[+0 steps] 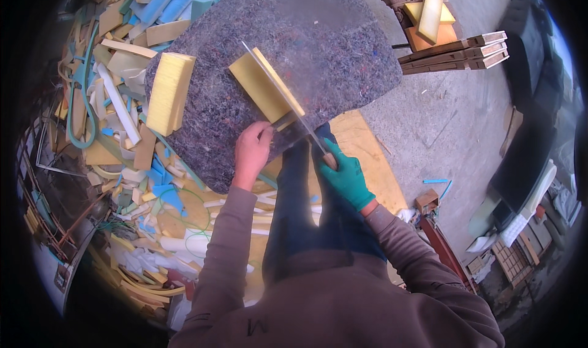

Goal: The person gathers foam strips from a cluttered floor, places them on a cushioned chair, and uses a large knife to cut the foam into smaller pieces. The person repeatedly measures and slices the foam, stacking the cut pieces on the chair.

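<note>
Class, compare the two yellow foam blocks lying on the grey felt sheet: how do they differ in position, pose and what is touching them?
The left foam block lies at the felt sheet's left edge, untouched. The centre foam block lies mid-sheet, pressed at its near end by the bare left hand.

A long knife, held by the green-gloved right hand, lies along the centre block; no tool meets the left one.

The left block runs nearly upright in the picture; the centre block runs diagonally.

Both are yellow rectangular foam.
</note>
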### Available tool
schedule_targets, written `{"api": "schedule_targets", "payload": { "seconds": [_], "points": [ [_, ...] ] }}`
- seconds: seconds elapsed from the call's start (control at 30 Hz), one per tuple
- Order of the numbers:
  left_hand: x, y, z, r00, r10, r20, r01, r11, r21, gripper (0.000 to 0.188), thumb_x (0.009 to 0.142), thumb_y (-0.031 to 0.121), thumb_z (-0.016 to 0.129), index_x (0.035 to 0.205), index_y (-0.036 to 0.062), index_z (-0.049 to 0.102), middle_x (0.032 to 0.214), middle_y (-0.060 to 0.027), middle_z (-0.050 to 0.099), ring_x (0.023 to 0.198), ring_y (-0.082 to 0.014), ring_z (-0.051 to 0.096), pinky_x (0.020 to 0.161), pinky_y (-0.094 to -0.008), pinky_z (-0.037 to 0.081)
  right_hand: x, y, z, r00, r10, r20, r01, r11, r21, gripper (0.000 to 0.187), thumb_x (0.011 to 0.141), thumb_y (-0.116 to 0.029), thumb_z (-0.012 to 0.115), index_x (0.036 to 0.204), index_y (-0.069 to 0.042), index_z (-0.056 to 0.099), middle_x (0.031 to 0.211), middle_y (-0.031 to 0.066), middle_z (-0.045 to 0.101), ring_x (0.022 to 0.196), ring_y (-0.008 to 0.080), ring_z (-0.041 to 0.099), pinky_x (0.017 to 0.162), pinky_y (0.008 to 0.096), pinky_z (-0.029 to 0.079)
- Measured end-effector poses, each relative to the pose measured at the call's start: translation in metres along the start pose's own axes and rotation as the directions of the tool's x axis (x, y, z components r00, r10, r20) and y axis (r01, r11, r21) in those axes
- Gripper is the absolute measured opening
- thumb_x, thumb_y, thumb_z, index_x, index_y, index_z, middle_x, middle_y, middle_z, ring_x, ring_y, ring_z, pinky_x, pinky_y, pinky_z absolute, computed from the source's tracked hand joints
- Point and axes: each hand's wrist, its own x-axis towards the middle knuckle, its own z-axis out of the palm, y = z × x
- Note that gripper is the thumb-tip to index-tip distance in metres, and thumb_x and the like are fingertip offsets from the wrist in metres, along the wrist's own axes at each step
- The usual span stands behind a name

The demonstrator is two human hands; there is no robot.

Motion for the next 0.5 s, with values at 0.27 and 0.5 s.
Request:
{"api": "schedule_targets", "payload": {
  "seconds": [0.27, 0.5],
  "points": [
    [0.000, 0.006, -0.002, 1.000, -0.012, 0.012, 0.013, 0.999, -0.030, 0.023, 0.105, 0.015, 0.068, 0.116, -0.0037, 0.075, 0.099, -0.0156, 0.078, 0.091, -0.0237, 0.077, 0.084, -0.0354, 0.057, 0.000, -0.003, -0.001, 0.999, 0.030, 0.015, -0.031, 0.999, 0.033, 0.055, 0.100, -0.019, 0.074, 0.152, -0.008, 0.063, 0.082, 0.0260, 0.061, 0.069, 0.0214, 0.070, 0.069, 0.0383, 0.054],
    [-0.016, -0.007, -0.021, 0.984, -0.137, -0.116, 0.125, 0.987, -0.105, 0.024, 0.105, 0.019, 0.070, 0.119, 0.0013, 0.076, 0.110, -0.0188, 0.081, 0.102, -0.0286, 0.078, 0.093, -0.0428, 0.058, -0.001, -0.003, 0.000, 0.988, 0.134, 0.081, -0.139, 0.988, 0.068, 0.062, 0.098, -0.024, 0.078, 0.157, -0.014, 0.060, 0.120, 0.0324, 0.069, 0.101, 0.0470, 0.072, 0.088, 0.0513, 0.058]
  ]
}}
